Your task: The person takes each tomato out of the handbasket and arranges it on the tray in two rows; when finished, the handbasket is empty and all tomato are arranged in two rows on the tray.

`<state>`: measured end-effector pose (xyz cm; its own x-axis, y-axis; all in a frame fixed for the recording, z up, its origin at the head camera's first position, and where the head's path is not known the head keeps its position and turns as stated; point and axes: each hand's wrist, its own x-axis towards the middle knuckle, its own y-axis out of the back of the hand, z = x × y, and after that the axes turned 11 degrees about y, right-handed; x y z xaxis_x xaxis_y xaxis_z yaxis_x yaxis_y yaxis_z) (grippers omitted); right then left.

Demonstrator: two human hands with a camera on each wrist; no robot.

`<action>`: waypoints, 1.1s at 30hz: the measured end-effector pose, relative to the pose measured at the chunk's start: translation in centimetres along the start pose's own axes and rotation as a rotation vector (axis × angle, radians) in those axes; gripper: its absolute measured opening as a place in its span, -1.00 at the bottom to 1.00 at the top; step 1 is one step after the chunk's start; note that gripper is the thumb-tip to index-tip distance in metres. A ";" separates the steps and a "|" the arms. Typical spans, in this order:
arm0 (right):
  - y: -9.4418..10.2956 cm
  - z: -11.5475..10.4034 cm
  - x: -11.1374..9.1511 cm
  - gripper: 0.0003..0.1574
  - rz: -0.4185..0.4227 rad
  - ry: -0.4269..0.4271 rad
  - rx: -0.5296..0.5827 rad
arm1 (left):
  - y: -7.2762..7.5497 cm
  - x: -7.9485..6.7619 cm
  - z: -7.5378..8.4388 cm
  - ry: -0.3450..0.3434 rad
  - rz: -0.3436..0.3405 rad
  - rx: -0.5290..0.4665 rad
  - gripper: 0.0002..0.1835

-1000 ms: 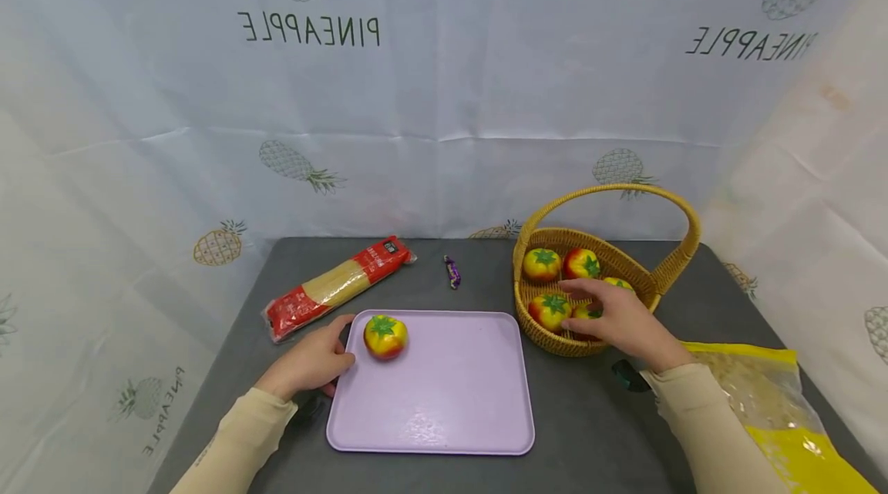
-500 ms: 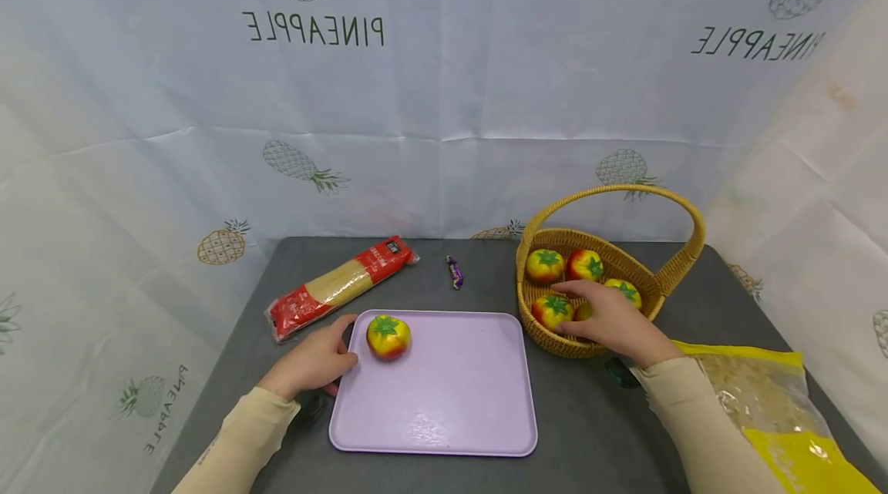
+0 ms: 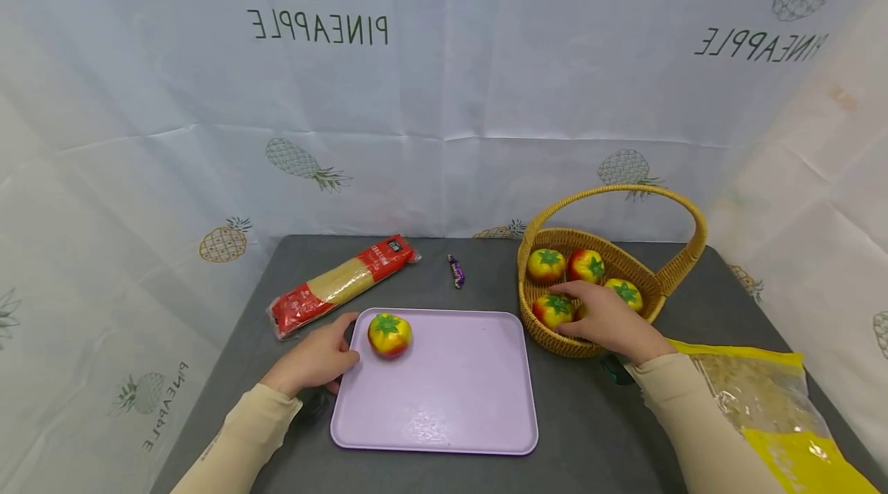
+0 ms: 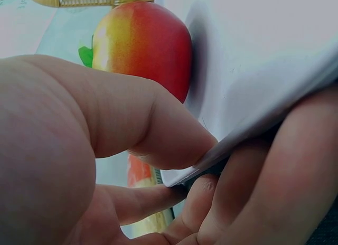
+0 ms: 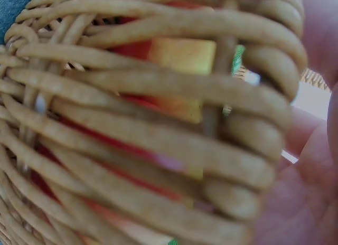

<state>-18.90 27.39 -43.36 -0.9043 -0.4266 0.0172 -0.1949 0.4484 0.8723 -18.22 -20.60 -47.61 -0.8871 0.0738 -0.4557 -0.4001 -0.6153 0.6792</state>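
My left hand (image 3: pixel 312 359) pinches the left rim of a lilac tray (image 3: pixel 444 401); in the left wrist view the thumb lies on top and the fingers curl beneath. On that tray, near its far left corner, sits a red-and-yellow persimmon-like fruit (image 4: pixel 148 49) with a green leafy top. My right hand (image 3: pixel 613 320) reaches into a wicker basket (image 3: pixel 523 301) holding several similar fruits. Thumb and index finger stand at either side of the front-left fruit (image 3: pixel 551 311), apparently gripping it. Another fruit (image 3: pixel 581 312) is mostly hidden under the palm. Wickerwork (image 5: pixel 137 81) blocks much of the right wrist view.
Behind the tray at left lies a red packet (image 3: pixel 343 286) with pale contents showing through its window. A small purple wrapped candy (image 3: pixel 455 272) lies at the back middle. A yellow clear-fronted bag (image 3: pixel 763 394) is at the right. The basket's tall handle (image 3: pixel 610 188) arches over it.
My right hand has shifted slightly left inside the basket, its thumb and index finger settling about the front-left fruit. The left hand keeps its hold on the tray; the view has turned slightly.
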 end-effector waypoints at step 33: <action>1.4 -1.0 0.6 -0.12 0.033 0.001 -0.024 | 0.0 0.2 -0.1 0.010 0.002 0.009 -0.15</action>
<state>-19.37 26.97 -41.60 -0.9098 -0.4125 0.0464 -0.1561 0.4434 0.8826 -18.37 -20.67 -47.69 -0.8853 0.0644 -0.4605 -0.4007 -0.6079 0.6854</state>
